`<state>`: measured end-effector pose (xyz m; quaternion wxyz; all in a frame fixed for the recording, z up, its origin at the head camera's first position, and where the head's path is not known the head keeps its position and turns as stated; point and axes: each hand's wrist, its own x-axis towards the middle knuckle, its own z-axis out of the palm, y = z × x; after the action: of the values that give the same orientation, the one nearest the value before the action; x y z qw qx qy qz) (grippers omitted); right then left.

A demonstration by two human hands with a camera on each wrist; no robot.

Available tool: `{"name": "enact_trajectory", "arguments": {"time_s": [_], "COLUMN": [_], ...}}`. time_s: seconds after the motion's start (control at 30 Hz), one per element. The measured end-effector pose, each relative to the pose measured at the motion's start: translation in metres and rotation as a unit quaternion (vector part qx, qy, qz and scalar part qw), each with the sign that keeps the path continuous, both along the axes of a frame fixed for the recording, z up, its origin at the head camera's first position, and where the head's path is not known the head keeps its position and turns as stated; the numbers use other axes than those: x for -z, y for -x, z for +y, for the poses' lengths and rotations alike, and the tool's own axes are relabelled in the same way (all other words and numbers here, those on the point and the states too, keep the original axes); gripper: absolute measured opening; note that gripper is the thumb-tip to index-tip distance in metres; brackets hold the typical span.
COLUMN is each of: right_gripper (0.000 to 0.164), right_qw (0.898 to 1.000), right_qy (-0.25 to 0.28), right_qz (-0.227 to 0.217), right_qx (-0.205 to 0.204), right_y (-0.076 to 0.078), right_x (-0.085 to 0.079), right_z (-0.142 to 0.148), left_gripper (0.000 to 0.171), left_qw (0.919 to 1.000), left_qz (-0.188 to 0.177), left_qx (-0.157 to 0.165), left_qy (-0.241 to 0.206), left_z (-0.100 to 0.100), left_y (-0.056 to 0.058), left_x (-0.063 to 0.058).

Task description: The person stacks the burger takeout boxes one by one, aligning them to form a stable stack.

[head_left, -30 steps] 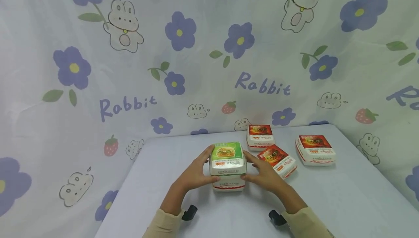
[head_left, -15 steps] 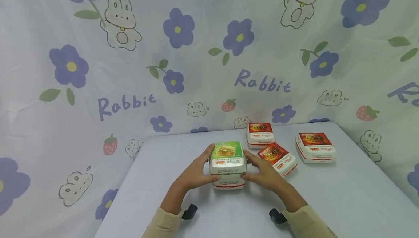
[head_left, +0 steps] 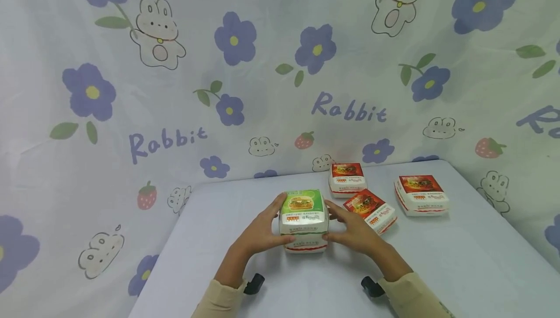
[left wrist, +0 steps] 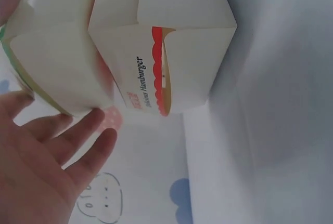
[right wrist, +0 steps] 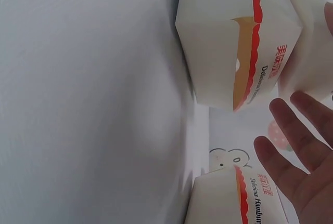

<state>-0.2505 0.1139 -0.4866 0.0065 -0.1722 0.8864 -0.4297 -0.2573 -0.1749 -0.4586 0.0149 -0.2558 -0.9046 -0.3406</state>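
A green-topped burger box (head_left: pixel 302 206) stands over a second, red-trimmed burger box (head_left: pixel 306 244) on the white table. Their edges meet or nearly meet; the frames do not settle full contact. My left hand (head_left: pixel 261 230) holds the upper box at its left side, thumb at the front corner. From the right side, my right hand (head_left: pixel 356 233) holds the same box, thumb also in front. In the left wrist view, fingers (left wrist: pixel 83 133) reach along the upper box's side, with the lower box (left wrist: pixel 145 63) beside it. The lower box's top is hidden.
A red-topped burger box (head_left: pixel 371 211) lies angled just behind my right hand. Another red-topped box (head_left: pixel 347 180) stands at the back, and a third box (head_left: pixel 421 195) farther right. A rabbit-print curtain (head_left: pixel 262 89) hangs behind the table (head_left: pixel 210 211).
The head view has shifted slightly. A little less of the lower box shows beneath the green-topped one, which sits slightly lower against it. Both hands keep their hold.
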Motion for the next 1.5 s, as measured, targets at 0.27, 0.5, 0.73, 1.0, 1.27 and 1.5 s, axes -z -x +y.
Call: {"name": "enact_trajectory", "arguments": {"time_s": [0.27, 0.5, 0.73, 1.0, 1.27, 1.5], "right_gripper": [0.096, 0.098, 0.081, 0.061, 0.079, 0.104], "right_qw": [1.000, 1.000, 1.000, 0.995, 0.988, 0.982], "right_qy": [-0.006, -0.012, -0.012, -0.043, -0.110, -0.152], "right_qz": [-0.003, -0.009, 0.015, 0.029, -0.015, -0.084], "right_qx": [-0.002, -0.006, -0.003, 0.081, 0.107, 0.077], "right_y": [0.000, 0.002, 0.008, 0.014, 0.022, 0.027], "right_x": [0.001, -0.001, -0.012, -0.022, -0.012, -0.005], "right_z": [0.001, 0.005, 0.023, 0.064, 0.093, 0.096], "left_gripper": [0.114, 0.117, 0.114, 0.110, 0.110, 0.108], "left_qw": [0.9998, 0.9983, 0.9981, 0.9977, 0.9975, 0.9978], "left_qz": [0.009, 0.031, 0.036, 0.036, 0.028, 0.029], "left_qx": [-0.010, -0.034, -0.036, -0.039, -0.037, -0.037], "left_qy": [0.015, 0.037, 0.035, 0.043, 0.053, 0.048], "left_z": [-0.002, -0.002, -0.004, -0.005, -0.008, -0.008], "left_y": [0.000, 0.001, 0.002, 0.000, -0.003, 0.000], "left_x": [0.000, -0.002, -0.005, -0.006, -0.003, -0.006]}}
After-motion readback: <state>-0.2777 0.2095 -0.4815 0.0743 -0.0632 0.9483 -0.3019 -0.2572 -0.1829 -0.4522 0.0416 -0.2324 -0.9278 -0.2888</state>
